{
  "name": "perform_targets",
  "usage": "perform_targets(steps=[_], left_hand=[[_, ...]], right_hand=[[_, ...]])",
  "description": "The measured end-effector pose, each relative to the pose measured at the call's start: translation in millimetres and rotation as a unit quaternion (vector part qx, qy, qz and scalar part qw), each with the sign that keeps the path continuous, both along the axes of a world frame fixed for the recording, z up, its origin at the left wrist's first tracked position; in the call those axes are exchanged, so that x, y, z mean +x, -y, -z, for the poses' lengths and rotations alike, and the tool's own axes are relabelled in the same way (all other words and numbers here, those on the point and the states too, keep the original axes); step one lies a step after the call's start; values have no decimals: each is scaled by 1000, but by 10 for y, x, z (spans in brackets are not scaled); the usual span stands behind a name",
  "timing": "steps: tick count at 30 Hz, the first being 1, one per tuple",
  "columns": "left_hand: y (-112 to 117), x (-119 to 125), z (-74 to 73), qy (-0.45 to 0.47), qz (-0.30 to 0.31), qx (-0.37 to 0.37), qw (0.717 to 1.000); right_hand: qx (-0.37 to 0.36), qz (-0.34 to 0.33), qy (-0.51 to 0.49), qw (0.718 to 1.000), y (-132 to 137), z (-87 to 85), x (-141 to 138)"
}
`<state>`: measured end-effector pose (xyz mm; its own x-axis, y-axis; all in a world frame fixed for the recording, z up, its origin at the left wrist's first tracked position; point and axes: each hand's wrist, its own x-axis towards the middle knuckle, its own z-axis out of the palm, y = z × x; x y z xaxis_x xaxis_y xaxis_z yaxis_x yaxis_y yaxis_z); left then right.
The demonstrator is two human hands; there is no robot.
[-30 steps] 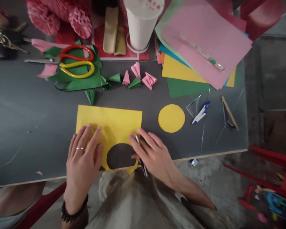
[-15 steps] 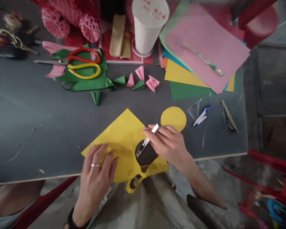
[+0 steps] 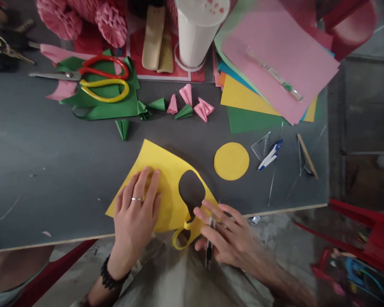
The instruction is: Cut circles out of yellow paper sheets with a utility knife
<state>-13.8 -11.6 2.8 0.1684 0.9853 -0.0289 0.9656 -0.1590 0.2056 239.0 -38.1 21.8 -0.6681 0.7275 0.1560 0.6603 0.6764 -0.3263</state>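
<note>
At the lower centre of the frame, a yellow sheet (image 3: 168, 160) lies turned at an angle on the dark table (image 3: 57, 170), its near edge at the table's edge, with a rounded hole in its right half and a curled strip hanging at the bottom. The left hand (image 3: 136, 221) rests flat on the sheet's left part, fingers slightly spread, gripping nothing; it wears a ring (image 3: 136, 199) and a dark bracelet (image 3: 113, 277). The right hand (image 3: 228, 238), a little blurred, is curled around a slim knife (image 3: 209, 247), its fingertips over the sheet's lower right corner; whether they press on it I cannot tell.

Right of centre, well apart from the sheet, is a yellow disc (image 3: 231, 161), with a set square (image 3: 260, 146) and a blue-and-white pen (image 3: 270, 156) beyond it. Scissors (image 3: 80, 76) lie on green and pink scraps at upper left; small folded pink and green cones sit at upper centre. Above them stands a white cup (image 3: 198, 40) whose top bears red marks, too unclear to read. At upper right, a clear tube (image 3: 277, 77) lies on stacked coloured paper (image 3: 288, 47); its print is illegible.
</note>
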Motion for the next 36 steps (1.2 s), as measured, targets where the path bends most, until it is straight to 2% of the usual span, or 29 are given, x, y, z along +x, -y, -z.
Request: perform_targets(steps=[4,6,8,14,22,24,27,29,31,33,36], left_hand=[[-17,27,3,13,-25,3,1000],[-20,35,-11,6,-27,1,1000],[-17,41,-31,-10,-34,-7,999],[4,23,-54,-25,-39,-20,999],[63,-6,-27,-19,-53,-14,998],[78,-18,-27,-15,-54,-9,998],[117,-22,-19,-1,-43,8,999],[154,6,-9,1,-37,18,999],[194,68,0,-4,-32,21,999],[228,149,0,-4,-28,14,1000],[254,257,-22,-2,-21,11,1000]], right_hand=[[29,194,-73,978,71,85,37],[4,244,-82,966,57,110,57],[-16,258,-67,964,34,142,75],[19,243,-67,968,-29,235,141],[66,161,-105,979,-154,298,208],[81,148,-104,980,-132,288,209],[133,140,-89,977,-147,184,263],[171,123,-61,976,-252,87,363],[170,59,-18,984,-441,16,507],[160,36,9,986,-669,-7,657],[196,93,65,974,-945,-8,772]])
